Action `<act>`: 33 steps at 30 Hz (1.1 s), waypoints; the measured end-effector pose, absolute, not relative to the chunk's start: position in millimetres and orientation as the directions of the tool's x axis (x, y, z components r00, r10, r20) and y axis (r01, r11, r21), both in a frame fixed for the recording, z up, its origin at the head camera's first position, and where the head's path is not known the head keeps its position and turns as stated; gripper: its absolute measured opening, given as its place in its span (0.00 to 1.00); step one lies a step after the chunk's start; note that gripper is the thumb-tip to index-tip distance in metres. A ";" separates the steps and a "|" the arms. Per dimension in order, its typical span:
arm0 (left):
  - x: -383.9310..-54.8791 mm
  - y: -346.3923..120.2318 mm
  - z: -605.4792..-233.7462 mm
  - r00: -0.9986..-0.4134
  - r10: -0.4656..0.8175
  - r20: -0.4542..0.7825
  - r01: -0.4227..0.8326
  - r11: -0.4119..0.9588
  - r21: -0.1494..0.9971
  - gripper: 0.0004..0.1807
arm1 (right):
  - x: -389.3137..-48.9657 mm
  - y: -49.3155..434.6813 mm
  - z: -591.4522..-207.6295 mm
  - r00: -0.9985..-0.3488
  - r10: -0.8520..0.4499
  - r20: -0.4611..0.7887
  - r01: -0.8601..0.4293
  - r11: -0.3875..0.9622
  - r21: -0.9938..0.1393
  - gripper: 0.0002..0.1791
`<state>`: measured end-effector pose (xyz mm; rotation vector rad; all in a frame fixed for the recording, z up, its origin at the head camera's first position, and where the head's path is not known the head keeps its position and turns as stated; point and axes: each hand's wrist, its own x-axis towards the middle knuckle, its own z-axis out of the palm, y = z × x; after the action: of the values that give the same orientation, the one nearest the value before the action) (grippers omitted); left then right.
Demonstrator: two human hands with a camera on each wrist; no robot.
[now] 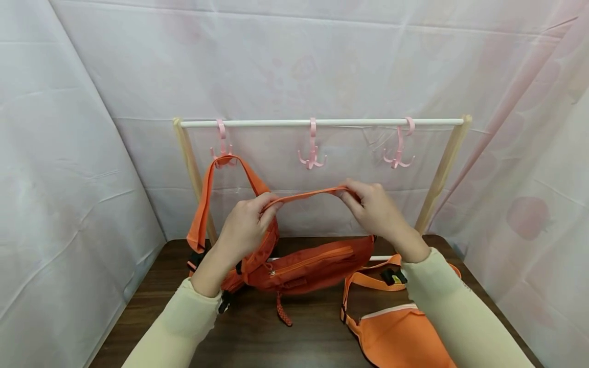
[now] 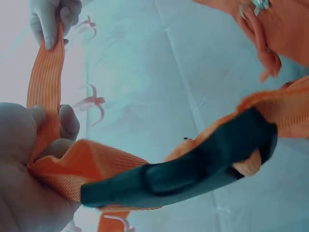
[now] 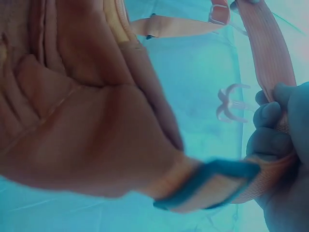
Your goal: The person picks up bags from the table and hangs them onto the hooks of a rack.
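An orange strap [image 1: 306, 195] stretches between the two hands, in front of the rack and below its middle hook. My left hand [image 1: 246, 220] pinches one end and my right hand [image 1: 375, 212] grips the other. Below the strap hangs its red-orange waist bag [image 1: 317, 266], with a zip across the front and a braided pull [image 1: 282, 311] dangling over the table. In the left wrist view a black buckle [image 2: 178, 169] sits on the webbing beside the left hand. A black strap adjuster [image 3: 207, 183] shows next to the right hand in the right wrist view.
Three pink hooks hang from a white rail: left [image 1: 222, 135], middle [image 1: 313, 148] and right [image 1: 399, 148]. An orange bag's strap [image 1: 202, 214] loops over the left hook. Another orange bag [image 1: 400, 337] lies on the brown table [image 1: 276, 347], partly behind the right sleeve.
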<state>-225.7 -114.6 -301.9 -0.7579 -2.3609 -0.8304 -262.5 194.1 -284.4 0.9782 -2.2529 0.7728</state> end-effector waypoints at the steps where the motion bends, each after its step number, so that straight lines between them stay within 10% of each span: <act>1: -226.3 -114.2 -299.4 -0.694 0.322 0.644 0.652 0.660 0.373 0.11 | -263.8 193.3 -281.6 -0.576 -0.448 0.684 -0.774 0.567 -0.280 0.05; 17: -238.1 -104.6 -266.4 -0.604 0.206 0.770 0.619 0.730 0.291 0.12 | -287.8 188.3 -247.3 -0.593 -0.363 0.719 -0.748 0.580 -0.324 0.11; 33: -261.0 -100.9 -246.6 -0.651 0.153 0.743 0.526 0.798 0.296 0.12 | -314.0 182.3 -230.0 -0.655 -0.267 0.707 -0.675 0.628 -0.388 0.16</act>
<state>-261.0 -100.9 -246.6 -0.4988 -2.2401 -0.6457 -314.0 182.3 -230.0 0.7338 -2.2399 0.8726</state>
